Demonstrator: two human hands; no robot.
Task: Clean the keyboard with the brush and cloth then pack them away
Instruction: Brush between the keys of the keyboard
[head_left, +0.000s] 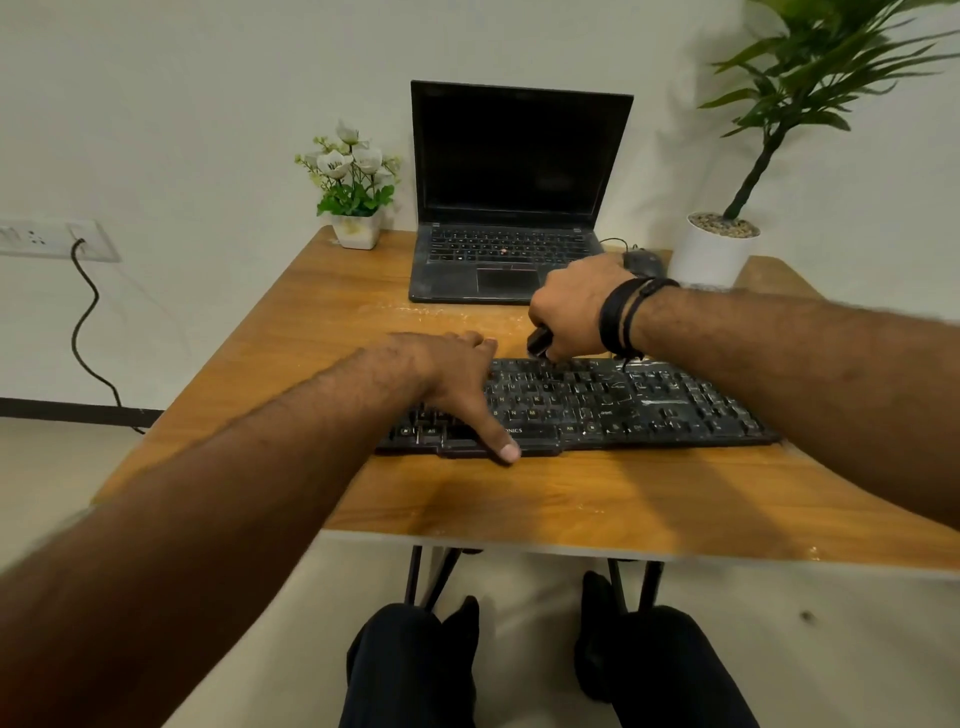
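A dusty black keyboard (623, 405) lies across the near half of the wooden table (519, 499). My left hand (452, 379) rests flat on the keyboard's left end, fingers spread over the far edge and thumb pressed on the front edge. My right hand (571, 306) is closed around a dark brush (539, 340), whose tip touches the top row of keys near the keyboard's middle. Most of the brush is hidden inside the fist. No cloth is in view.
An open black laptop (514, 208) stands behind the keyboard. A mouse (644, 262) lies to its right. A small white flower pot (356, 228) sits at the back left, a tall plant in a white pot (711, 254) at the back right. My knees show under the table.
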